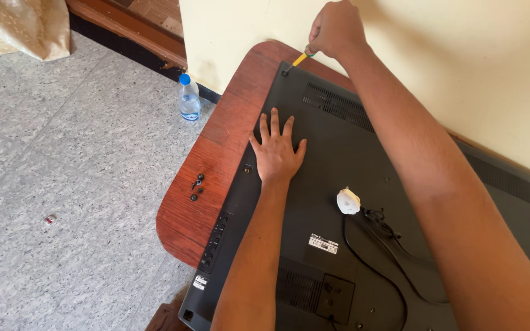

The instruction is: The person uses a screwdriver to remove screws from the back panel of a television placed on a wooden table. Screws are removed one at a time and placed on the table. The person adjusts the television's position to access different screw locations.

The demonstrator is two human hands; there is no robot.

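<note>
A: Head view, top centre: right hand [337, 27] closed round a screwdriver [300, 59], yellow shaft angled down-left, tip at a screw hole in the upper left corner of the TV [332, 184].

B: And mid-frame?

A: Left hand [276, 149] flat on the black back panel, fingers spread, gripping nothing, just pressing down.

B: TV's place?

A: Face down on the table [200, 162], filling the centre and lower right of the frame, top edge near the cream wall [449, 67].

B: Anything loose?

A: Left of centre, on bare wood just beside the TV's edge: a small cluster of dark screws [196, 187], apart from both hands. On the panel, right of centre: white plug [348, 201] with black cable [375, 257] looping toward the bottom edge.

B: Progress, then?

A: By the look of it, partway. Several screws already out and lying on the table; corner one under the tool now. Impossible to tell whether in or half out, too small. Back panel in place on the set, not lifted. Likely more screws left along the far edges, hidden under the arms.

B: Floor?

A: Upper left: clear bottle [189, 98] with blue cap, upright on grey speckled floor [62, 184] by the wall.
</note>
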